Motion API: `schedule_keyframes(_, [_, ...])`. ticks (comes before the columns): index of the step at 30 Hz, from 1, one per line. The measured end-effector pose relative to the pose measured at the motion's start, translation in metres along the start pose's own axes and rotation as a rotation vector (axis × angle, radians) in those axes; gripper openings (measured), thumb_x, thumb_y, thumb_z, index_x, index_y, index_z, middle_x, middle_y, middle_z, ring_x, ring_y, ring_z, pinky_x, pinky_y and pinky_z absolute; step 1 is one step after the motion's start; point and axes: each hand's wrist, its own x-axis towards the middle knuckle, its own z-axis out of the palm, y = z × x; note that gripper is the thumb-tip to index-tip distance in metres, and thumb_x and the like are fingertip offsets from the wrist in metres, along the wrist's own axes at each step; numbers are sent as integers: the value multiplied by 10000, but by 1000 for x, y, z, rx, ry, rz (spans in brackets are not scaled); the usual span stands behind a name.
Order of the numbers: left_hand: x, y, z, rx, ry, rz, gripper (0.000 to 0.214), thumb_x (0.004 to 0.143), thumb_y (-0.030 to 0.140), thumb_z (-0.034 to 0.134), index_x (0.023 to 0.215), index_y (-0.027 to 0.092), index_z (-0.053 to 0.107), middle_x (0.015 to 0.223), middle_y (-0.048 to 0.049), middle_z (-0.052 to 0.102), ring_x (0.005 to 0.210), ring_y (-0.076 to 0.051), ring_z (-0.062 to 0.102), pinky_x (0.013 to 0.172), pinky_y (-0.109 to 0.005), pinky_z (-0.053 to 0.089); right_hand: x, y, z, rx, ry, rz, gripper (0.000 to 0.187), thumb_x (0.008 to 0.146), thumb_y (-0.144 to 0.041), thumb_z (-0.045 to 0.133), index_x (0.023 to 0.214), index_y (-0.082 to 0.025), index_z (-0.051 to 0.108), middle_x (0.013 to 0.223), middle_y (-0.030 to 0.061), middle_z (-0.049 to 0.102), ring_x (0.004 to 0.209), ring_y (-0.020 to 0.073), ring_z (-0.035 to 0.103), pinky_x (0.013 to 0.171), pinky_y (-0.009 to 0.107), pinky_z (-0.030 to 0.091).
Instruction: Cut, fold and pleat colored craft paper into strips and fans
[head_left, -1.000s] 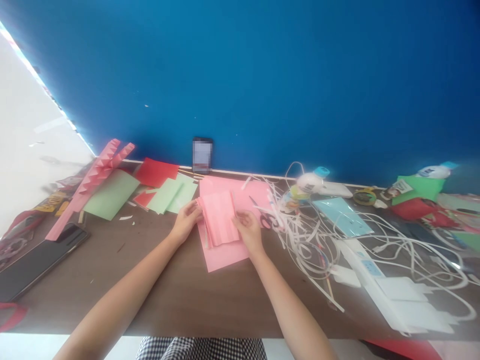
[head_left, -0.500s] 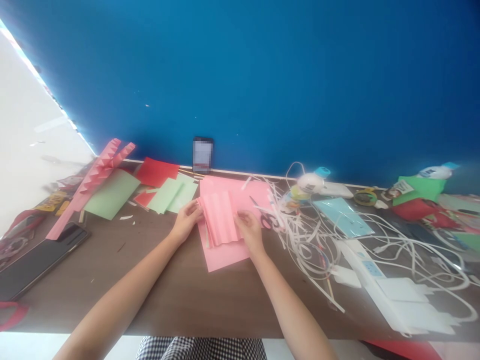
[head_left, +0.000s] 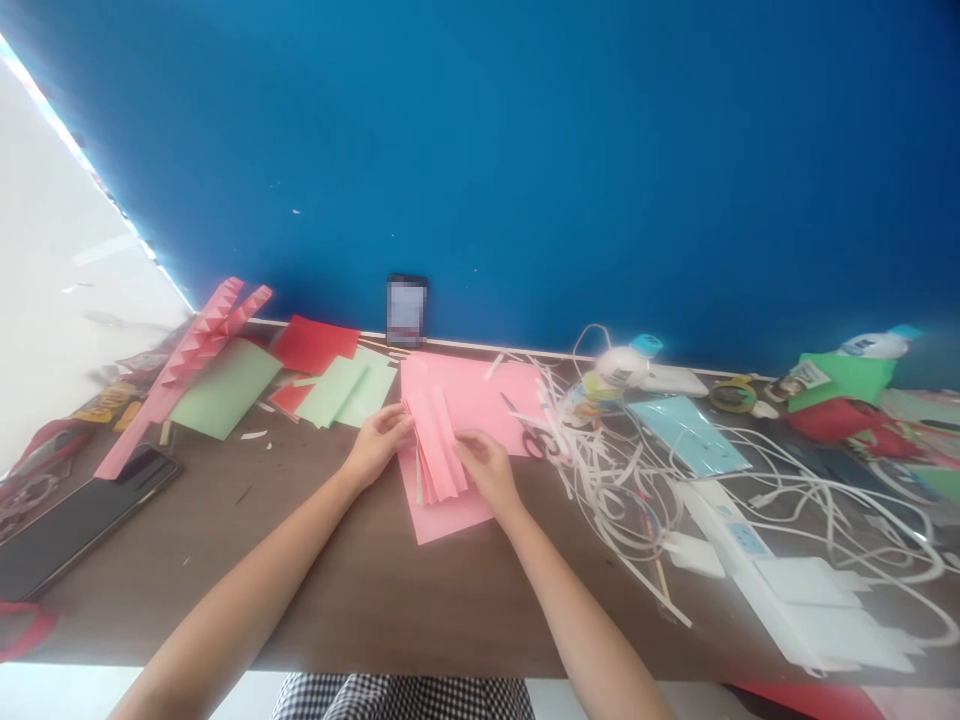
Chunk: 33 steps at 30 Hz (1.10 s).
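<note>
A pink pleated paper [head_left: 437,447] stands gathered into narrow folds between both hands, above a flat pink sheet [head_left: 450,515] on the brown table [head_left: 360,590]. My left hand [head_left: 382,443] pinches its left edge with fingers closed. Pressing the pleats from the right is my right hand [head_left: 484,468], its fingers closed on the paper too. Another pink sheet [head_left: 480,385] lies just behind.
Green sheets [head_left: 225,385] and red paper [head_left: 313,343] lie at the left with a folded pink strip [head_left: 191,360]. A phone [head_left: 406,310] leans on the blue wall. Scissors [head_left: 534,437], white paper strips and cables [head_left: 622,470], a glue bottle [head_left: 619,368] and a dark phone [head_left: 75,520] surround.
My right hand has moved left, squeezing the pleated pink paper from a spread fan into a narrow bundle. My left hand has stayed in place.
</note>
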Motion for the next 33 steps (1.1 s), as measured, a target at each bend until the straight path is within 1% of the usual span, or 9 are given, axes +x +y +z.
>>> schedule_keyframes(6, [-3, 2, 3, -4, -33, -9, 340, 635, 327, 707, 907, 173, 574, 852, -28, 609, 762, -141, 596, 651, -264, 492, -4, 1, 5, -35, -94, -72, 158, 742, -326, 591, 803, -182, 616, 841, 46, 647, 816, 173, 605, 776, 311, 486])
schedule_keyframes(9, [-3, 2, 2, 17, -47, 15, 278, 657, 307, 694, 872, 172, 581, 789, -7, 602, 717, -119, 587, 623, -234, 479, -5, 3, 5, -55, -87, -92, 162, 742, -328, 595, 813, -183, 606, 842, 43, 639, 820, 171, 599, 779, 307, 484])
schedule_keyframes(13, [-3, 2, 1, 17, -98, 39, 250, 672, 292, 685, 865, 152, 607, 834, -37, 634, 778, -149, 601, 718, -276, 476, -4, 6, 3, -95, 1, -100, 164, 715, -319, 618, 788, -174, 595, 790, 44, 628, 763, 167, 597, 727, 301, 493])
schedule_keyframes(18, [-5, 2, 2, 60, -263, -14, 344, 608, 231, 735, 921, 136, 627, 901, -72, 664, 866, -204, 608, 839, -351, 442, -3, 5, 2, -120, 48, -113, 142, 716, -304, 602, 742, -165, 600, 732, 45, 632, 708, 167, 604, 684, 302, 501])
schedule_keyframes(21, [-7, 3, 2, 96, -317, -46, 333, 593, 200, 744, 902, 133, 640, 887, -71, 673, 851, -202, 614, 856, -365, 436, -5, 4, 2, -169, 74, -144, 127, 727, -297, 586, 734, -170, 601, 727, 40, 637, 706, 166, 607, 685, 301, 505])
schedule_keyframes(24, [-9, 5, 3, 104, -338, -70, 283, 594, 187, 741, 856, 133, 646, 845, -62, 677, 805, -191, 623, 840, -368, 444, -8, 2, 3, -260, 98, -207, 98, 742, -269, 568, 752, -181, 610, 740, 33, 643, 723, 163, 608, 710, 304, 502])
schedule_keyframes(29, [-12, 9, 6, 102, -376, -57, 262, 612, 182, 726, 857, 134, 646, 911, -80, 666, 881, -209, 606, 863, -376, 434, -11, -4, 7, -334, 80, -316, 78, 757, -220, 541, 750, -193, 614, 755, 27, 643, 727, 153, 604, 701, 286, 499])
schedule_keyframes(31, [-12, 9, 6, 121, -363, -57, 271, 615, 189, 724, 868, 131, 647, 907, -82, 665, 895, -219, 601, 867, -380, 430, -12, -6, 8, -337, 53, -328, 86, 763, -217, 531, 742, -192, 611, 742, 27, 640, 713, 151, 602, 684, 280, 498])
schedule_keyframes(33, [-11, 8, 4, 158, -322, -68, 307, 611, 202, 727, 898, 129, 644, 907, -84, 664, 914, -233, 595, 867, -386, 429, -13, -6, 9, -342, 21, -326, 96, 769, -225, 524, 739, -190, 608, 734, 28, 637, 706, 151, 599, 673, 276, 496])
